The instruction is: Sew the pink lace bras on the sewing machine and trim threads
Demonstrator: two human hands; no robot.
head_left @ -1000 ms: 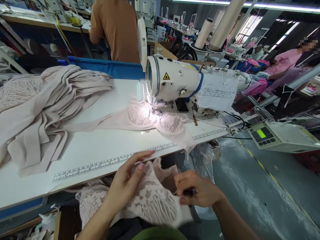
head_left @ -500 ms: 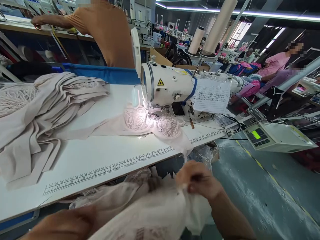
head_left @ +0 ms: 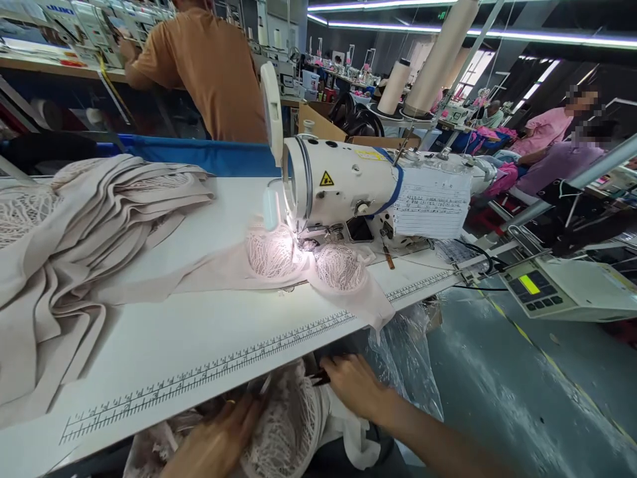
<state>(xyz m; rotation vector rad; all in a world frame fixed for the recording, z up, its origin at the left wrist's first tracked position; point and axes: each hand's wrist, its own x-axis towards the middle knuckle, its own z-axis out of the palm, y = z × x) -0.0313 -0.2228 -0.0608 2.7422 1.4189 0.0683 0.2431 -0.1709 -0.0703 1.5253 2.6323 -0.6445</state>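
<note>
Both hands are low, under the front edge of the white sewing table. My left hand grips a pale pink lace garment bunched in my lap. My right hand is closed on a small dark tool, seemingly thread snips, whose tip points at the garment's upper edge. A second lace bra piece lies under the needle of the white sewing machine, lit by its lamp and apart from both hands.
A pile of beige fabric pieces covers the table's left. A control panel sticks out at the right, and a clear plastic bag hangs below the table edge. A person in an orange shirt works behind; others sit far right.
Both hands dropped lower and closer to the table edge. The lace garment, lifted and spread half a second ago, is now bunched down in my lap. The view shifted slightly.
</note>
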